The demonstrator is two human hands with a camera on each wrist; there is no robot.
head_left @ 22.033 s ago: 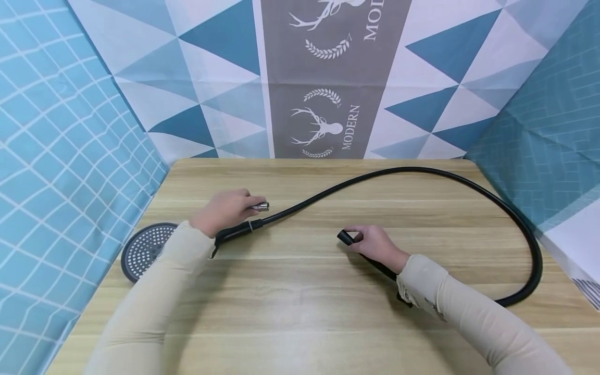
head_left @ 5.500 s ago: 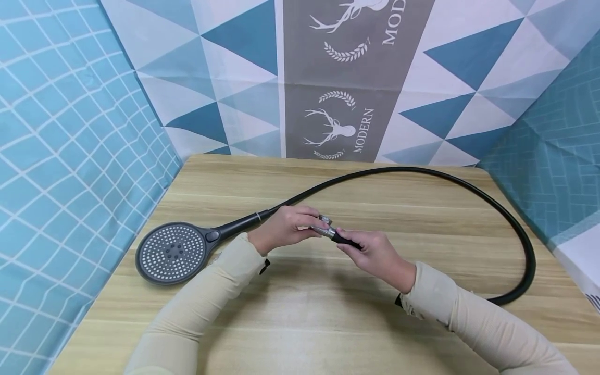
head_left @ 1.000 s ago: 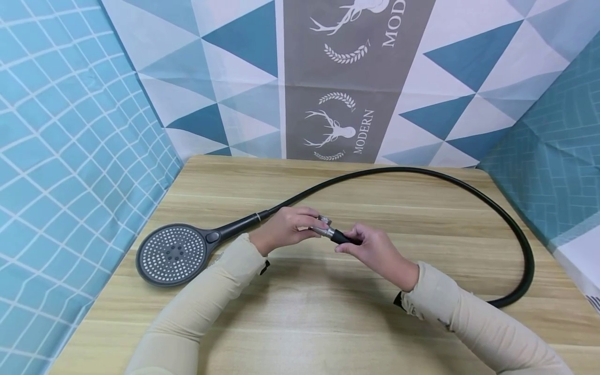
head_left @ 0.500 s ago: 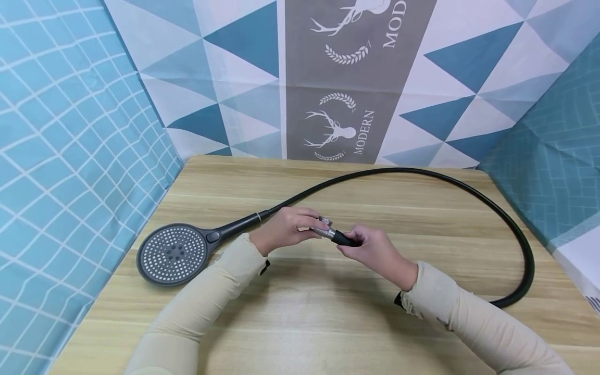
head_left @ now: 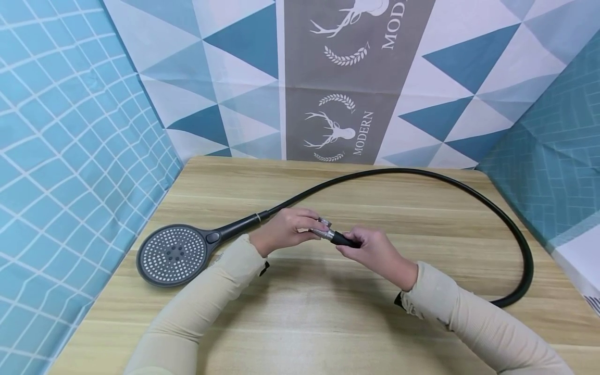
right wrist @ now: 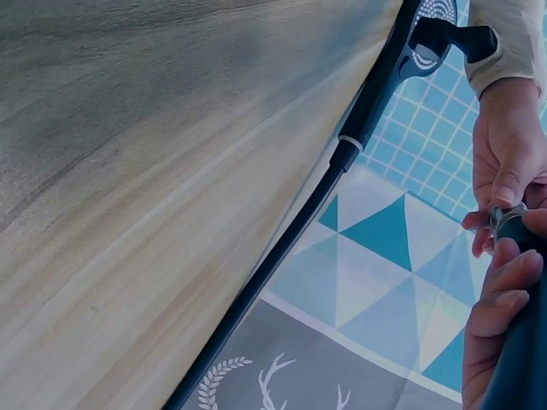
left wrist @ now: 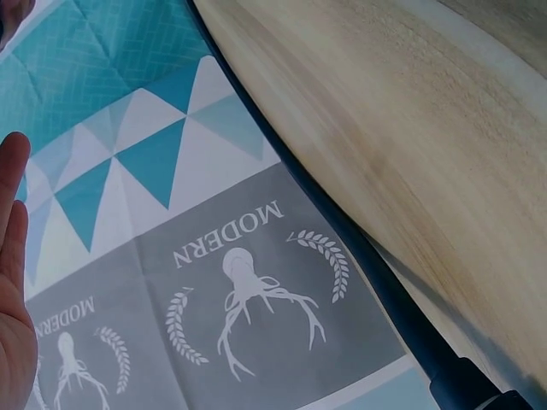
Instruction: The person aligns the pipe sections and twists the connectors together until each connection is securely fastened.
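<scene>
My left hand (head_left: 285, 229) pinches a small silver metal fitting (head_left: 321, 233) above the middle of the table. My right hand (head_left: 378, 255) grips the black end of a shower hose (head_left: 340, 238), which meets the fitting end to end. How far the two are engaged is hidden by the fingers. In the right wrist view, the fingers of my right hand (right wrist: 500, 312) curl round the dark hose end, and my left hand (right wrist: 508, 154) holds the metal piece against it. A dark grey shower head (head_left: 172, 255) lies face up at left, its handle joined to the hose's other end.
The black hose (head_left: 403, 170) arcs across the back and right of the wooden table (head_left: 300, 333), then passes under my right forearm. Patterned cloth walls stand around it: a blue grid (head_left: 70, 130) at left and triangles with deer prints (head_left: 328, 130) behind.
Since the earliest frame, my left hand has moved right with the metal fitting, which has come against the hose end in my right hand. Over the last second, only the right fingers shift slightly.
</scene>
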